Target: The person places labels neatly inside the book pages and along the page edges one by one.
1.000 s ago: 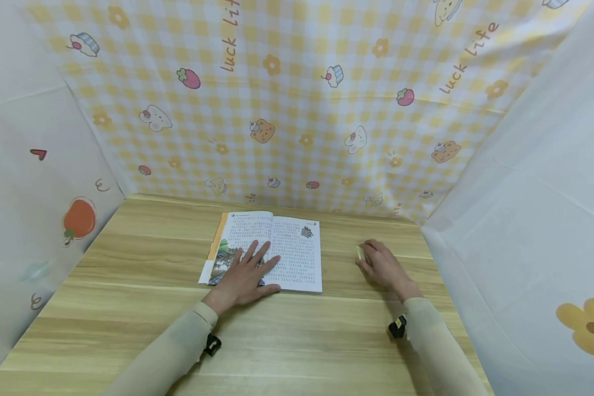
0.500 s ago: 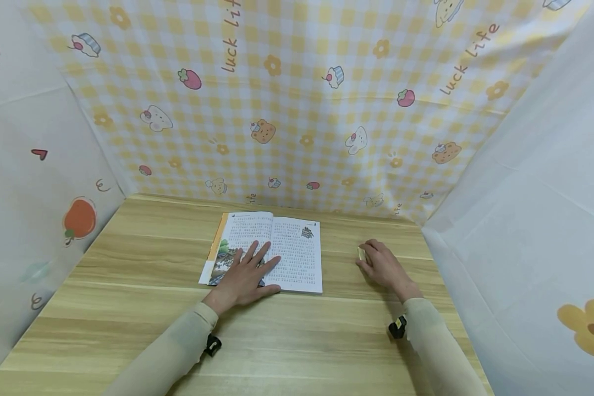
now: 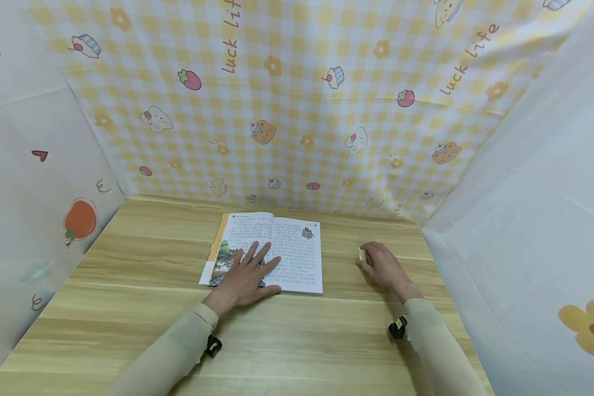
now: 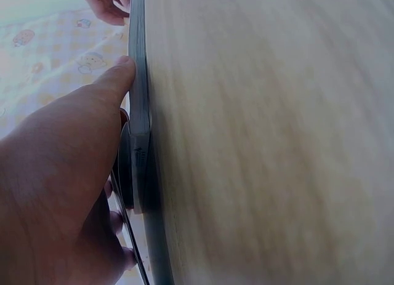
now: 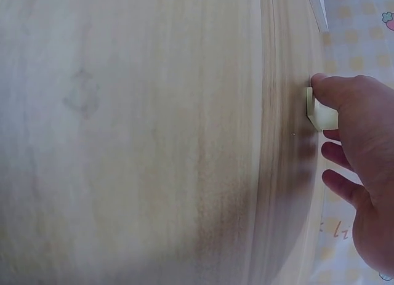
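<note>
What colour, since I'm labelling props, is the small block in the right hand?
The small block is pale greenish yellow, best seen in the right wrist view.

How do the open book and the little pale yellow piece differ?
The book is much larger than the pale yellow piece. The book lies open under the left hand; the piece is held in the right hand. The book is printed and illustrated; what shows of the piece looks plain. Both are touched by a hand.
</note>
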Tool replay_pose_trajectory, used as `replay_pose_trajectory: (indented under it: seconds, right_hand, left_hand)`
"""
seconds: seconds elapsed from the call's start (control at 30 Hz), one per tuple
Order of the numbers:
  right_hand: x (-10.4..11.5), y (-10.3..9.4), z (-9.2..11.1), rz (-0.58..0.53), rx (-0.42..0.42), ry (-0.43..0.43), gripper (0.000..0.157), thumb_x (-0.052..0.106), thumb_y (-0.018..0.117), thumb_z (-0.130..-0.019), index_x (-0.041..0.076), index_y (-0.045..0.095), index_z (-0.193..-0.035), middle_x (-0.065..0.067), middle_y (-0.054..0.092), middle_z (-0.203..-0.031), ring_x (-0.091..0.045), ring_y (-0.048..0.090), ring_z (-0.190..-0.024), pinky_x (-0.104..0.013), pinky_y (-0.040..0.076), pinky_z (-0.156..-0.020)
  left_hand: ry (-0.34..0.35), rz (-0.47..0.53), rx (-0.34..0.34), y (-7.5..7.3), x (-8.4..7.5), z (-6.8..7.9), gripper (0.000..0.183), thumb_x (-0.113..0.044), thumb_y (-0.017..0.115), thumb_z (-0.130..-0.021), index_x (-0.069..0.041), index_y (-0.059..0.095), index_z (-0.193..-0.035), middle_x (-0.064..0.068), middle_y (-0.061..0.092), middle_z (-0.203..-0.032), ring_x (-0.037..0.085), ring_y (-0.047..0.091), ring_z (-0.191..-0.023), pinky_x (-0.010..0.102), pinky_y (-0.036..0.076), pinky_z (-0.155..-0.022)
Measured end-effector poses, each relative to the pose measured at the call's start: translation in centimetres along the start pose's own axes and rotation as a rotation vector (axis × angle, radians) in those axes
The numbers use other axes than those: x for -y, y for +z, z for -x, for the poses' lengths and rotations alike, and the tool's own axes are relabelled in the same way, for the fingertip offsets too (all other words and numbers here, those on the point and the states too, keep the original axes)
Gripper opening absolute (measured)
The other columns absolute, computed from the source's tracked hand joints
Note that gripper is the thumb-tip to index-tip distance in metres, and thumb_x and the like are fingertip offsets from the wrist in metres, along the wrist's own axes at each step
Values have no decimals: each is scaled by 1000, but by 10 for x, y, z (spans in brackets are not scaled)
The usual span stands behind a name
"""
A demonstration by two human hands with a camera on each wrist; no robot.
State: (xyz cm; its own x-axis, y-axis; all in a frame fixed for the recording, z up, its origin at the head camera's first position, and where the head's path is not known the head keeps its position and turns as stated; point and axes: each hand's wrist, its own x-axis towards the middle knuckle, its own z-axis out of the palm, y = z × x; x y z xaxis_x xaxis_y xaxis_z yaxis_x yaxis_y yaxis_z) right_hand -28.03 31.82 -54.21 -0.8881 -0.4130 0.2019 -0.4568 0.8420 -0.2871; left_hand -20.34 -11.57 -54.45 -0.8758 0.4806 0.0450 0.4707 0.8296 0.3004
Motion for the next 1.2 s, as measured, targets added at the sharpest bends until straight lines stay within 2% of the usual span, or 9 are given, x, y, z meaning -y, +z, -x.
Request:
replay_pose_trajectory:
  seconds: [0.2,0.37,0.6,0.83,1.07,1.2]
  right_hand:
    - [-1,1,-3,-18,-1,31,42,19,84,-104,-8,73,-134,-19,76,-111,-35,70,-104,-59,61,-100]
    - [-2,2,-5,-30,-12,34,35,13,83,-104,-8,74,-131,-17,75,-107,-28,65,-91,-54,59,-88]
    - [-4,3,-7,-82,3,88,36,10,82,-104,-7,74,-134,-18,78,-111,-25,69,-91,-50,61,-86]
    - [-6,-1,-7,-162,-6,127,29,3,80,-102,-7,75,-129,-20,81,-105,-31,80,-91,-52,67,-84]
    - [-8,-1,-6,-165,-23,150,15,5,81,-103,-2,79,-117,-12,81,-95,-20,74,-81,-34,60,-74]
    - [-8,-2,-5,-160,-39,172,6,8,80,-105,3,79,-106,-9,80,-93,-17,70,-81,-30,55,-74]
  left_hand:
    - [-1,0,0,1,0,1,80,-65,64,-109,-22,47,-174,18,24,-189,50,17,-176,83,19,-135]
    - [2,9,-4,0,0,1,80,-64,65,-109,-21,47,-174,19,25,-189,51,18,-176,83,19,-135]
    - [3,18,-3,1,1,1,81,-64,65,-109,-21,47,-174,18,23,-189,51,16,-176,83,17,-135]
    - [-6,5,13,-1,1,1,80,-65,64,-109,-22,46,-175,18,22,-190,50,16,-177,82,17,-136]
    - [-3,7,12,0,1,0,81,-65,63,-109,-21,46,-175,18,23,-190,51,16,-176,83,18,-136]
    - [-7,11,17,-1,1,1,80,-65,63,-110,-22,46,-175,18,22,-190,50,15,-177,82,17,-136]
